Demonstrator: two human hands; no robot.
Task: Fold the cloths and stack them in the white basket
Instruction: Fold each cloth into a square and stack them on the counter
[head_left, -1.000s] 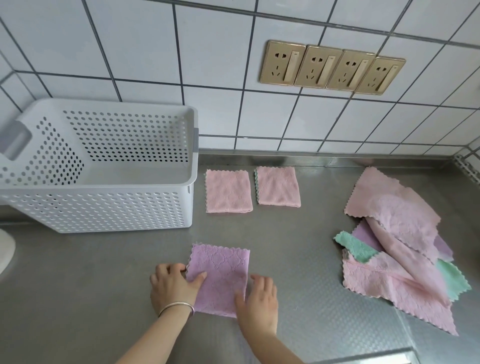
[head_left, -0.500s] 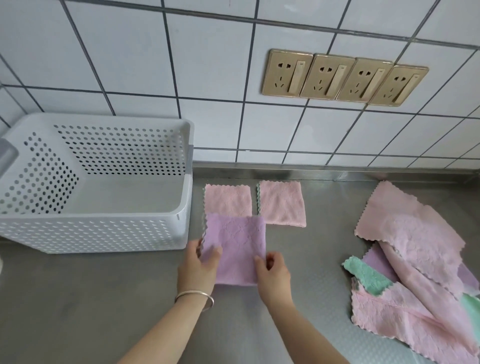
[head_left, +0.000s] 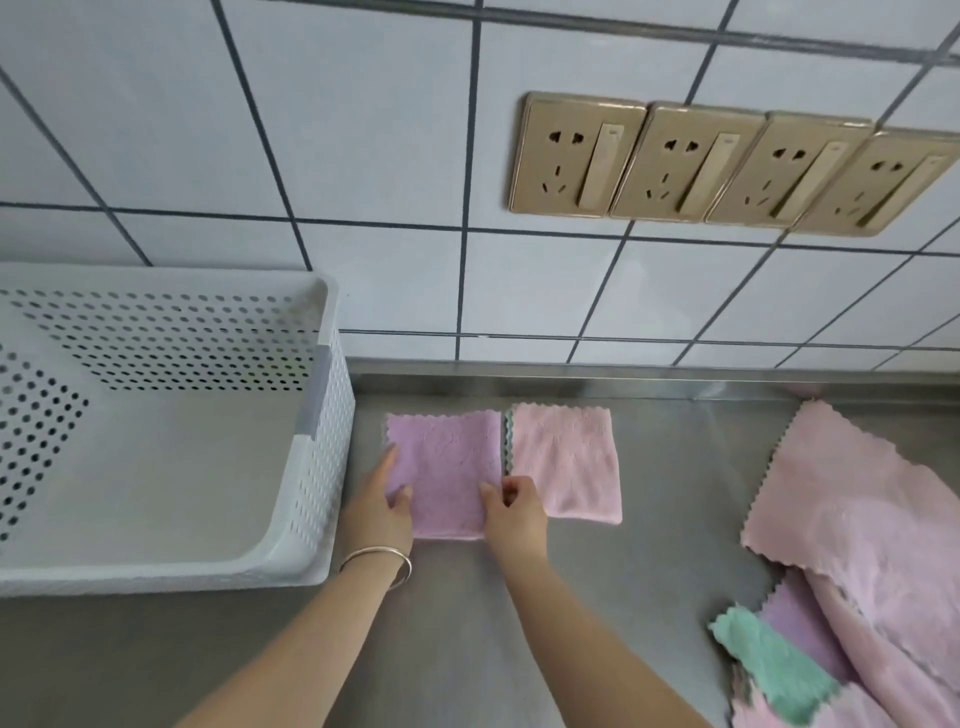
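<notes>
Tiled wall (head_left: 363, 156) fills the upper frame, dark grout lines, with four gold sockets (head_left: 727, 166) in a row at upper right. Below it, the steel counter (head_left: 519, 623) runs the full width. White basket (head_left: 322, 467) sits on the counter at your left, perforated walls, nothing visible inside it. Loose pile (head_left: 857, 530) of unfolded cloths lies at the right edge: mostly pink, a purple one under it, a green cloth (head_left: 769, 660) sticking out at the near corner. Near the back of the counter, just right of the basket, the folded purple cloth (head_left: 447, 467) lies flat; a scalloped edge shows under its left side, so it appears to sit on another cloth, though you can't tell for sure. Folded pink cloth (head_left: 566, 462) lies right beside it, edges touching or nearly so. Your left hand (head_left: 379, 514) holds the purple cloth's near-left corner, thumb on top, fingers along its left edge. Your right hand (head_left: 514, 514) pinches its near-right corner, fingers curled. Silver bangle (head_left: 379, 558) on your left wrist.
</notes>
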